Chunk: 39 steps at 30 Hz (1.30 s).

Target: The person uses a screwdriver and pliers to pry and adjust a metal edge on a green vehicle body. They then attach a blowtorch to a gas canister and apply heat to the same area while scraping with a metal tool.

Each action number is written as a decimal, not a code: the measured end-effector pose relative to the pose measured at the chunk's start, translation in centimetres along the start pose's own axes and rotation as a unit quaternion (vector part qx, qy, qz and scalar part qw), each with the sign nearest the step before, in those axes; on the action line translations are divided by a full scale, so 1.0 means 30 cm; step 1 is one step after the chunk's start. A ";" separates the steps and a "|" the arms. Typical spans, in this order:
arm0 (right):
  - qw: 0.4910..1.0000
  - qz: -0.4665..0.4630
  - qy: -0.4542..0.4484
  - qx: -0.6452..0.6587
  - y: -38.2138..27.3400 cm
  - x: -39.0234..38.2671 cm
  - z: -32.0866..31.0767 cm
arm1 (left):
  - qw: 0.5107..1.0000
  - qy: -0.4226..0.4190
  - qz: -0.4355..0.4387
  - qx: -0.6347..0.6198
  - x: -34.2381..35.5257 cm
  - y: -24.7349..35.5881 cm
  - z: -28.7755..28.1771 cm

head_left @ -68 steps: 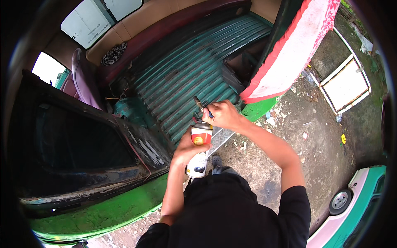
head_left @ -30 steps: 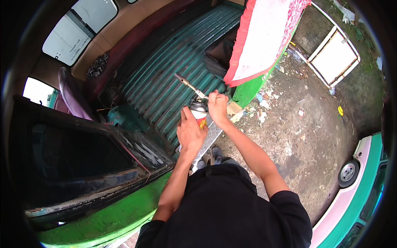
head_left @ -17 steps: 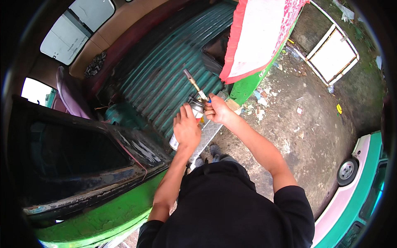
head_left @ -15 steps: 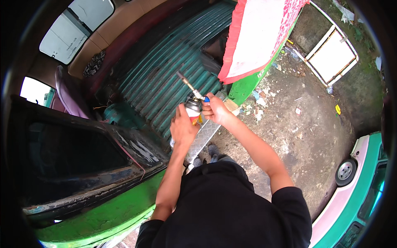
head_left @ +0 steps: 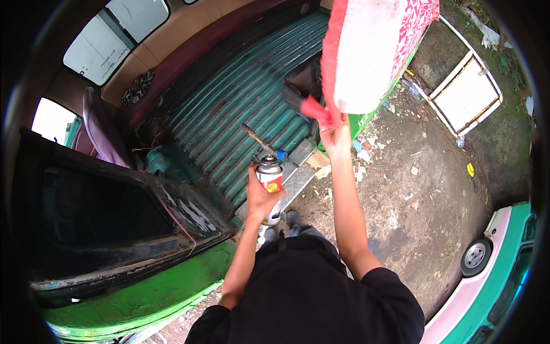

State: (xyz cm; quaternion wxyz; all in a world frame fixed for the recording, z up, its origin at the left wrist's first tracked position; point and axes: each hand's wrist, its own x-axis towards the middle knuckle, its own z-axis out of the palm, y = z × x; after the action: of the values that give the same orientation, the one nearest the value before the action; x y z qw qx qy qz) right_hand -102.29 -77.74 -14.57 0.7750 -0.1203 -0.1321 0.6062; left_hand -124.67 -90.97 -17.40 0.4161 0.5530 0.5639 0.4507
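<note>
Have a gas canister (head_left: 271,182) in the left hand (head_left: 260,199), wrapped round its middle with the thumb across the right side. Sticking up through that hand roughly upright, with the blue knob (head_left: 281,155) just above the hand and the burner tube (head_left: 258,139) slanting up and left from there, over the ribbed green floor (head_left: 229,135). Way nearer the left hand, obviously, and sitting below and left of the right hand (head_left: 334,136), well apart from it. Also pinching the red-edged white cloth (head_left: 364,69) by its lower corner in the right hand, so pretty much closed on fabric, with a red flap poking out to the left. Can't make out those fingertips properly. Holding the left forearm angled in front of the body and the right arm nearly straight out ahead.
</note>
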 end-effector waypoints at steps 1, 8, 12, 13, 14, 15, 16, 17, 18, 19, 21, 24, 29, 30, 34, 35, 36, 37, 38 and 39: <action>0.996 0.044 -0.066 0.049 -0.022 0.028 0.000 | 1.000 -0.002 0.011 -0.003 0.001 0.006 0.009; 0.971 0.020 0.179 -0.158 0.010 0.021 0.054 | 0.999 -0.014 0.027 0.024 0.029 0.075 0.037; 0.971 0.098 0.158 -0.149 -0.029 0.037 0.037 | 0.999 -0.007 0.039 0.018 0.048 0.080 0.063; 0.970 0.118 0.151 -0.147 -0.040 0.041 0.026 | 0.999 -0.008 0.039 0.020 0.053 0.084 0.069; 0.975 0.119 0.093 -0.161 -0.044 0.050 -0.003 | 0.999 -0.010 0.039 0.021 0.057 0.088 0.075; 0.977 0.120 0.034 -0.175 -0.042 0.062 -0.041 | 0.999 -0.011 0.040 0.023 0.061 0.093 0.083; 0.974 0.123 -0.024 -0.188 -0.039 0.059 -0.033 | 0.999 -0.007 0.038 0.031 0.062 0.092 0.087; 0.963 0.054 0.112 -0.238 0.000 0.044 -0.011 | 0.999 -0.002 0.036 0.040 0.064 0.091 0.091; 0.969 0.132 0.048 -0.204 -0.004 0.013 -0.024 | 0.998 0.002 0.034 0.049 0.064 0.089 0.095; 0.957 0.154 0.055 -0.238 0.007 -0.020 -0.045 | 0.997 0.015 0.034 0.067 0.064 0.078 0.101; 0.910 0.179 0.040 -0.371 0.045 -0.110 -0.107 | 0.993 0.043 0.038 0.106 0.069 0.052 0.113; 0.809 0.149 -0.068 -0.564 0.062 -0.250 -0.097 | 0.972 0.082 -0.001 0.219 0.054 0.069 0.099; 0.610 -0.201 -0.203 -0.739 0.114 -0.242 -0.051 | 0.971 0.027 -0.061 0.229 0.035 0.102 0.059; 0.614 -0.212 -0.222 -0.728 0.118 -0.233 -0.062 | 0.975 0.005 -0.061 0.214 0.029 0.105 0.046; 0.651 -0.236 -0.266 -0.671 0.129 -0.188 -0.086 | 0.988 -0.057 -0.042 0.141 0.008 0.142 0.001; 0.680 -0.205 -0.243 -0.660 0.143 -0.194 -0.075 | 0.983 -0.041 -0.038 0.173 0.005 0.146 0.006; 0.708 -0.174 -0.220 -0.648 0.160 -0.200 -0.065 | 0.974 -0.011 -0.036 0.225 0.012 0.147 0.014; 0.733 -0.115 -0.159 -0.651 0.185 -0.213 -0.057 | 0.961 0.017 -0.035 0.274 0.019 0.147 0.025; 0.792 -0.042 -0.089 -0.602 0.214 -0.214 -0.074 | 0.946 0.044 -0.031 0.321 0.026 0.150 0.036; 0.838 0.032 -0.016 -0.545 0.252 -0.213 -0.113 | 0.941 0.052 -0.007 0.335 0.026 0.145 0.044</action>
State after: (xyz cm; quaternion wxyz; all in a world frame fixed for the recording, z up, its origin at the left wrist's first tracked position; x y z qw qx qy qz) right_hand -109.45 -82.25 -20.75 0.5623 -0.5172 -0.4495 0.4628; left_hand -122.35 -90.21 -13.49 0.1800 0.6325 0.7067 0.2609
